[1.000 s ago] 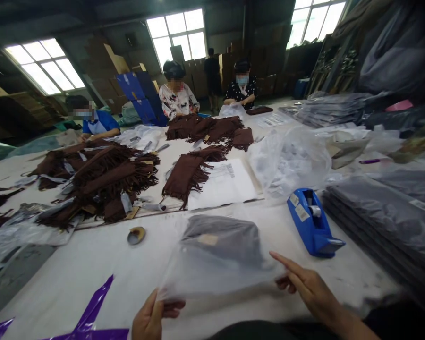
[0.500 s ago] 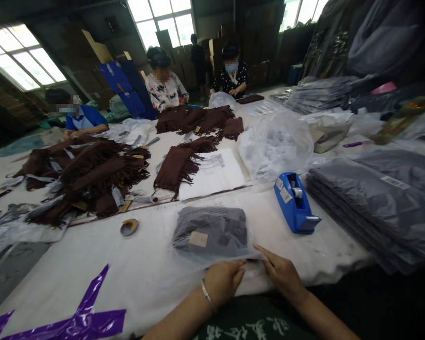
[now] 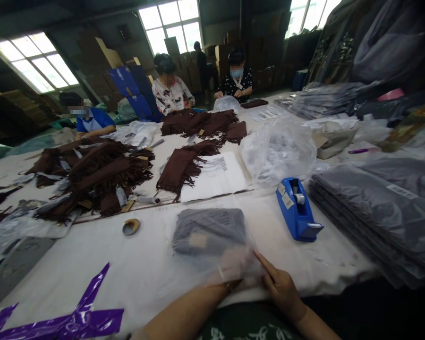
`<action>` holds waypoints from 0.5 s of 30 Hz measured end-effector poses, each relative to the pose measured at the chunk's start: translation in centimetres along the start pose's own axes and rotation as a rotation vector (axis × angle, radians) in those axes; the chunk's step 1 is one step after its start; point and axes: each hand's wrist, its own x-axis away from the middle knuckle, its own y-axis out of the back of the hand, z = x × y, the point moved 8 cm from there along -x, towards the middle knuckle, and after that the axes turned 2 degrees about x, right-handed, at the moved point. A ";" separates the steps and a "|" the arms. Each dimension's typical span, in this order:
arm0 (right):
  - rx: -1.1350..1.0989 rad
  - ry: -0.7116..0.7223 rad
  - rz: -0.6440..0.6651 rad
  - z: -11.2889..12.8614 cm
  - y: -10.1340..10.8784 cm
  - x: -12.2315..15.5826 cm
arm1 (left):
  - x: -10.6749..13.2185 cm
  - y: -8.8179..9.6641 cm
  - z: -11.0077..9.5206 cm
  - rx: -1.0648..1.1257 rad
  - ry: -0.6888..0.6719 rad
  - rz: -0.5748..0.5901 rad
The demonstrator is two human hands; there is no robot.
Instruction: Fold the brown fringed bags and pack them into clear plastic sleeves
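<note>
In the head view, a clear plastic bag [image 3: 194, 267] lies on the table in front of me with a folded dark grey cloth item [image 3: 208, 222] inside. A tan tag [image 3: 198, 241] shows faintly through the plastic. My left hand [image 3: 235, 262] is inside the bag's near opening, below the grey cloth. The film over it blurs its fingers, so their grip cannot be made out. At the bag's right near corner, my right hand [image 3: 283, 285] pinches the edge between thumb and fingers. A blue tape dispenser [image 3: 297, 210] stands to the right of the bag.
Bagged grey items [image 3: 368, 203] are stacked at the right. Brown fringed pieces [image 3: 99, 174] lie in a heap at left. A large clear bag [image 3: 279, 151] sits behind the dispenser. Purple tape [image 3: 74, 321] crosses the near left table. Several people are across the table.
My left hand has gone from outside the bag's near edge to inside its opening. My right hand stays at the right corner. The view has shifted slightly.
</note>
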 end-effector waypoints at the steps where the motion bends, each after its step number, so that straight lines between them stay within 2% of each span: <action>1: -0.007 0.017 -0.002 0.1 0.0 0.1 | 0.3 0.1 -0.5 -0.025 -0.066 0.025; 4: -0.020 0.054 0.005 0.1 -0.1 0.3 | 1.2 0.4 -1.9 -0.207 -0.325 0.107; 6: -0.023 0.077 0.017 0.2 -0.4 0.6 | 0.6 0.5 -1.8 -0.309 -0.393 0.122; 10: -0.044 0.158 0.060 1.1 -1.1 1.6 | -3.6 0.2 0.5 -0.385 -0.245 0.115; 12: -0.075 0.125 0.076 1.1 -1.4 2.0 | -5.1 0.0 1.1 -0.405 -0.167 0.099; 14: -0.074 0.040 0.072 0.7 -1.3 2.1 | -4.6 0.1 0.7 -0.389 -0.182 0.087; 15: -0.049 -0.002 0.059 0.4 -1.2 2.1 | -3.4 0.5 0.1 -0.369 -0.213 0.073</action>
